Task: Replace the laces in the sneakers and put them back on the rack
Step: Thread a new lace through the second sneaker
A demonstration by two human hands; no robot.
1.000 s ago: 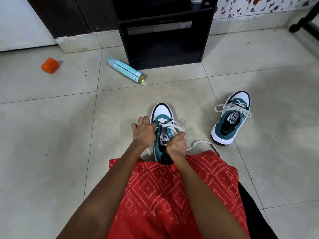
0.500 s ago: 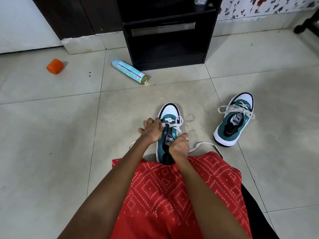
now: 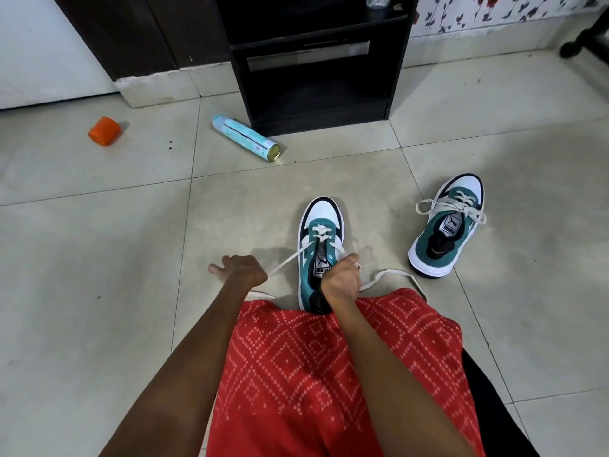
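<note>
A teal and white sneaker [image 3: 321,222] stands on the tiled floor just in front of my knees, toe pointing away. Its white lace [image 3: 286,264] is threaded through the lower eyelets. My left hand [image 3: 242,271] grips one lace end, drawn taut out to the left of the shoe. Over the tongue, my right hand [image 3: 341,279] pinches the other lace strand; its loose end [image 3: 392,275] loops on the floor to the right. A second, laced sneaker [image 3: 449,225] lies further right. The black shoe rack [image 3: 316,61] stands behind.
A light blue spray can [image 3: 245,137] lies on its side left of the rack foot. An orange cap [image 3: 104,130] sits on the floor at far left. My red patterned garment [image 3: 316,374] covers my lap. A dark furniture leg [image 3: 583,41] shows at top right.
My left hand has moved away from the shoe to the left, pulling the lace taut. My right hand stays over the tongue.
</note>
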